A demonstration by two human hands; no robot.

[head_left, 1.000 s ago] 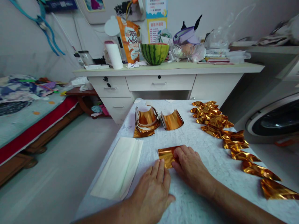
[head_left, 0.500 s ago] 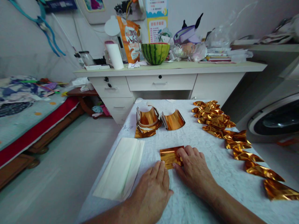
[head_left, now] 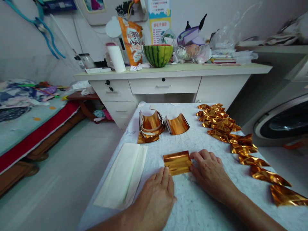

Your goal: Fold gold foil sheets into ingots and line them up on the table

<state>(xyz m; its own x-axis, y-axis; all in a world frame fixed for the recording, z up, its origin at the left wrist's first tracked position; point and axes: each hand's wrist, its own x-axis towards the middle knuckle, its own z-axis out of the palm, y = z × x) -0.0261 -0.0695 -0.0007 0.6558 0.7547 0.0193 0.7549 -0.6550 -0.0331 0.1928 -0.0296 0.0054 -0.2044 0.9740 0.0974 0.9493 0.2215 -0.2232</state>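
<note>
A rectangular sheet of shiny gold foil paper lies on the cloth-covered table in front of me. My left hand rests flat, fingers stretched out together, with its fingertips at the sheet's lower left corner. At the right edge of the foil is my right hand, its thumb and index finger apart and touching or nearly touching the edge. Behind the sheet stand a curled stack of gold foil sheets and a smaller curved stack of foil. Folded white paper lies left of my hands.
Several folded gold foil pieces run down the table's right side. Beyond the table is a white desk bearing a halved watermelon and an orange snack bag. A bed is at left, a washing machine at right.
My right hand has slid right, off the foil's surface to its right edge, uncovering more of the sheet. My left hand has stayed nearly in place. The whole view has shifted slightly.
</note>
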